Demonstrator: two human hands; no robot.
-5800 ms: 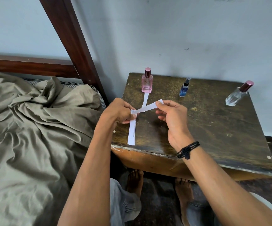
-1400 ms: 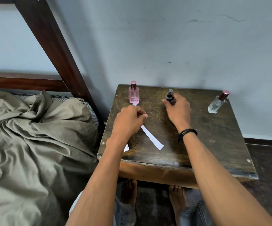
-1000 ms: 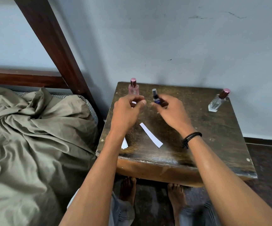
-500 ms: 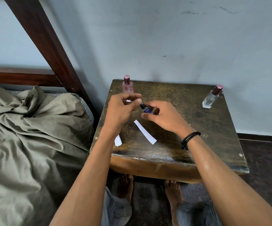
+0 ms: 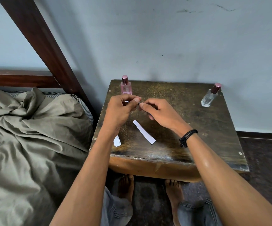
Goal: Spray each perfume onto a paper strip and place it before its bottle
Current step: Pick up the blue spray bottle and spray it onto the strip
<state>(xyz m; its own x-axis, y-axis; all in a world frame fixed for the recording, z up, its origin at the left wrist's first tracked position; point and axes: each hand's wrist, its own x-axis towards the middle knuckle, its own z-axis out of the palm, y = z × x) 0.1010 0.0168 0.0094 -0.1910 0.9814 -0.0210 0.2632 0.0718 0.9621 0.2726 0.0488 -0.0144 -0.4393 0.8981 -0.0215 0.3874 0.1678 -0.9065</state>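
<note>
Left hand: held above the desk with fingers curled; the dark tip of the small bottle is pinched between thumb and forefinger.
Right hand: fingers are curled round the body of the small bottle, which is almost wholly hidden; a black wristband is worn on this wrist.
Bed: covered by a crumpled olive sheet, left of the desk.
Desk: dark worn wood, set against the wall.
Paper strip: white, laid flat and diagonal on the desk below the hands, touched by neither.
Second strip: laid before the pink bottle, mostly hidden under the left hand and forearm; its near end is seen by the desk's left edge.
Clear bottle: stood at the back right corner, cap on.
Pink bottle: stood upright at the back left, cap on.
Small bottle: held off the desk between both hands, nearer the pink bottle than the clear one.
</note>
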